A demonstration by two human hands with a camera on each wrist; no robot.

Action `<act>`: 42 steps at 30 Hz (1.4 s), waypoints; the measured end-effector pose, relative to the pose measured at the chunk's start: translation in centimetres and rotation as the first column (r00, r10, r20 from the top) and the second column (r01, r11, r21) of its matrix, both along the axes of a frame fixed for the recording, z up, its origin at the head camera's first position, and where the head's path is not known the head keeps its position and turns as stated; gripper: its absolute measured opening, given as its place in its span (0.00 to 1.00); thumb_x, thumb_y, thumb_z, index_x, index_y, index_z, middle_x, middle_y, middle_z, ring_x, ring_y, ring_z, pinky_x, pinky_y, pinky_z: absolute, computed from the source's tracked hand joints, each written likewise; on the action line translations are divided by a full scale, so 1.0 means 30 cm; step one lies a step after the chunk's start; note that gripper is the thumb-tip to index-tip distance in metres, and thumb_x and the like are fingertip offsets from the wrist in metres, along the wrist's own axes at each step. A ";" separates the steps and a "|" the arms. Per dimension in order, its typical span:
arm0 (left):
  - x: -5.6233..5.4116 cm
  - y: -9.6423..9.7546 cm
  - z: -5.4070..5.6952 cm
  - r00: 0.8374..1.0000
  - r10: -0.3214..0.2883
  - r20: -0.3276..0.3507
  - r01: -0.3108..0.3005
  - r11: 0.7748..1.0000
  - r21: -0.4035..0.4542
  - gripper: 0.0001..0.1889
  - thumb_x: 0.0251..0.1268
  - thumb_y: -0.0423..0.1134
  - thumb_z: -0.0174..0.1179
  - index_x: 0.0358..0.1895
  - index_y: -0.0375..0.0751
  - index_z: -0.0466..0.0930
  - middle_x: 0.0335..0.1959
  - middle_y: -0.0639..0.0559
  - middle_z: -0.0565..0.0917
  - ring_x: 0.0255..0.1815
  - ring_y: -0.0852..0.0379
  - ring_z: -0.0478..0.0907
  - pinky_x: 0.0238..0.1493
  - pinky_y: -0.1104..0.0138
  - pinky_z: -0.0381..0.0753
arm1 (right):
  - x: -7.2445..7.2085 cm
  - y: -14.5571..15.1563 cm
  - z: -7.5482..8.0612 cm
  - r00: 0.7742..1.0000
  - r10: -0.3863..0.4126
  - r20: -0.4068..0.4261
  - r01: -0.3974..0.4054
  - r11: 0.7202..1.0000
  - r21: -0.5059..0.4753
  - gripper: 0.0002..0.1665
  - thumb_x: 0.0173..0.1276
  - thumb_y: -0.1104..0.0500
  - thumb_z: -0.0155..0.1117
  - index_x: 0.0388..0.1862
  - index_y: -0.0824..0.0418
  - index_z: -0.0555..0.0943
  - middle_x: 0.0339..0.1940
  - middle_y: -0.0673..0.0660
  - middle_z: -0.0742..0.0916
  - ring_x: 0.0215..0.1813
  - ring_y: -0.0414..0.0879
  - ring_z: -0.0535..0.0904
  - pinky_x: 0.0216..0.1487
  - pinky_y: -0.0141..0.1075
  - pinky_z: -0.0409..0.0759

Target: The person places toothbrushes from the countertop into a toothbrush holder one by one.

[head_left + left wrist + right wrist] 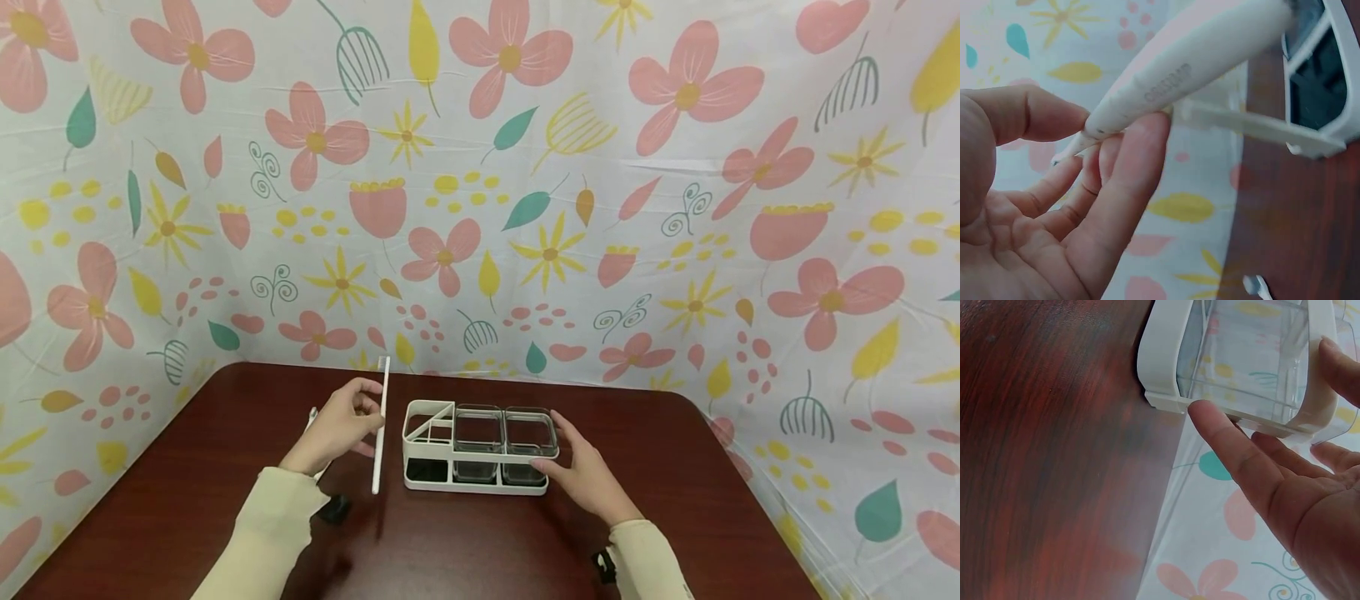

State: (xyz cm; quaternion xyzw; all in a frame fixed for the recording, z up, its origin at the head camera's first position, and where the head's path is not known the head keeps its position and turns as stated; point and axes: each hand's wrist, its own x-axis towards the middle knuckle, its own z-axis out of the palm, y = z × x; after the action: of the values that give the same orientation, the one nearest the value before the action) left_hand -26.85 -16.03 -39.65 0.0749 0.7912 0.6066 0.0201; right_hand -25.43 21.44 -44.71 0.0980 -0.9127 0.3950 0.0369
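Observation:
My left hand [341,427] pinches a white toothbrush [380,433] between thumb and fingers. The toothbrush stands nearly upright, with its bristled head at the top, just left of a white toothbrush holder [476,457]. In the left wrist view, grey lettering shows on the white handle [1169,81]. Two clear cups [478,429] sit in the holder's middle and right openings; a diagonal bar divides the left one. My right hand [588,475] holds the holder's right end, thumb at the front and fingers along the side and back.
A second toothbrush [313,414] lies on the dark red-brown table [465,546], partly hidden behind my left hand. Flower-patterned cloth [480,217] hangs behind the table and along its sides. Black wrist devices [604,567] are strapped at both sleeves.

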 end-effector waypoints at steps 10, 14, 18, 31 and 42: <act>0.014 0.072 0.063 0.998 -0.018 -0.067 0.024 0.995 0.094 0.23 0.63 0.26 0.58 0.61 0.34 0.66 0.38 0.40 0.75 0.36 0.44 0.77 0.27 0.52 0.84 | 0.001 0.007 -0.008 1.000 0.014 -0.014 -0.014 1.000 0.005 0.51 0.64 0.48 0.71 0.80 0.55 0.56 0.75 0.66 0.67 0.73 0.64 0.63 0.63 0.61 0.67; 0.010 0.095 0.075 0.995 -0.012 -0.095 0.025 0.991 0.133 0.23 0.65 0.25 0.58 0.62 0.35 0.66 0.39 0.40 0.75 0.36 0.46 0.77 0.29 0.53 0.84 | 0.001 0.006 -0.011 1.000 0.017 -0.015 -0.017 1.000 0.005 0.51 0.65 0.49 0.71 0.80 0.55 0.56 0.75 0.65 0.66 0.73 0.63 0.62 0.64 0.60 0.67; 0.004 0.123 0.089 0.991 0.029 -0.128 -0.006 0.985 0.171 0.23 0.64 0.24 0.57 0.62 0.34 0.66 0.39 0.40 0.75 0.37 0.44 0.78 0.29 0.54 0.85 | 0.003 0.005 -0.010 1.000 0.016 -0.007 -0.016 1.000 0.004 0.51 0.65 0.50 0.71 0.80 0.55 0.56 0.76 0.65 0.66 0.74 0.63 0.62 0.64 0.60 0.67; -0.021 0.207 0.091 0.956 0.140 -0.256 -0.072 0.964 0.258 0.24 0.60 0.20 0.56 0.60 0.34 0.67 0.38 0.40 0.73 0.31 0.53 0.77 0.28 0.50 0.84 | 0.003 0.004 -0.009 1.000 0.016 -0.016 -0.016 1.000 -0.003 0.51 0.64 0.51 0.72 0.80 0.55 0.56 0.75 0.64 0.66 0.74 0.62 0.62 0.64 0.59 0.67; -0.042 0.235 0.076 0.951 0.159 -0.265 -0.090 0.962 0.256 0.24 0.58 0.20 0.56 0.60 0.32 0.67 0.37 0.41 0.73 0.29 0.54 0.77 0.28 0.50 0.84 | 0.001 0.010 -0.015 1.000 0.015 -0.027 -0.015 1.000 -0.006 0.51 0.64 0.50 0.72 0.80 0.55 0.56 0.75 0.65 0.67 0.72 0.63 0.65 0.63 0.59 0.69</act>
State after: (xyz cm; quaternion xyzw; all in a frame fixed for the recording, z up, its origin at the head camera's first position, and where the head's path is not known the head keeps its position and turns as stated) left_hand -28.10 -8.99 -37.38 0.1125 0.7095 0.6812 -0.1412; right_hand -25.39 21.73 -45.16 0.1100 -0.9101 0.3968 0.0463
